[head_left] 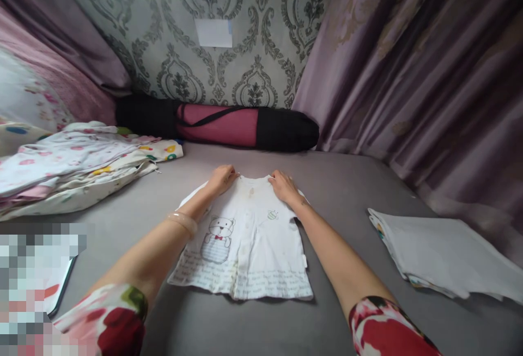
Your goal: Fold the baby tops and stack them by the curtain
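Forward, left hand and right hand palm-down, grip pinched on white shirt at neckline

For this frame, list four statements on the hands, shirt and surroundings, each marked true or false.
The left hand and right hand both touch a white fabric shirt near its neckline. True.
A pale ring-shaped bangle circles the right arm. False: it circles the left arm.
A long black-and-pink cylindrical bag lies by the grey patterned wall. True.
A folded white cloth lies left of the shirt. False: it lies to its right.
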Demonstrator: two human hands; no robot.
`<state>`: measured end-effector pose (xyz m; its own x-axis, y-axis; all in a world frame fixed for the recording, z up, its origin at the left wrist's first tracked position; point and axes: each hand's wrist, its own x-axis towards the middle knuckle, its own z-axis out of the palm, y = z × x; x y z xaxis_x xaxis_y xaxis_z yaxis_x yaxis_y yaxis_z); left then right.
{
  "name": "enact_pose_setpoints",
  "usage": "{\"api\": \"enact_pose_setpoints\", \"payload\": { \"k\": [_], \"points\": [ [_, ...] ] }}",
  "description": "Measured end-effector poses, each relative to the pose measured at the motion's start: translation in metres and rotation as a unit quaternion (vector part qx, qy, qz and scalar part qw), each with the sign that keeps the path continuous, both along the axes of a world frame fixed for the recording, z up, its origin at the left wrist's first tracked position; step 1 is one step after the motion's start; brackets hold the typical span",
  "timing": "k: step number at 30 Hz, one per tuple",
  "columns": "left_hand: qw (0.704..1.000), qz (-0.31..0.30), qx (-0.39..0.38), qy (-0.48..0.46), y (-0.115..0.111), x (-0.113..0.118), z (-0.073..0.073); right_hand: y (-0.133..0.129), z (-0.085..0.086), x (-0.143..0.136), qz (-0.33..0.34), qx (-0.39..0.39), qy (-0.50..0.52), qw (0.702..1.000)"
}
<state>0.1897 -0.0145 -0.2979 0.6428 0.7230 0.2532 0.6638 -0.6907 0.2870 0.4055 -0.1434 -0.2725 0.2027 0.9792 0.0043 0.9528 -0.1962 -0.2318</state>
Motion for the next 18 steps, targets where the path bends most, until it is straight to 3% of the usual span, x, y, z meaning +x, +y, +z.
{"api": "enact_pose_setpoints", "payload": {
  "k": [5,11,14,18],
  "points": [
    [0.996,-0.011,0.081,0.030,-0.003,-0.002,0.006,0.001,-0.003,-0.002,0.013,0.039,-0.029,0.999],
    [0.991,0.009,0.086,0.098,-0.005,0.002,0.008,0.007,-0.007,-0.003,0.022,0.045,-0.035,0.998],
    [0.988,0.026,0.062,0.141,-0.007,0.004,0.012,0.011,-0.003,0.002,-0.008,0.017,0.071,0.997],
    [0.985,0.044,0.093,0.138,-0.023,0.013,0.025,0.006,0.011,0.027,-0.060,-0.030,0.199,0.978]
  ]
}}
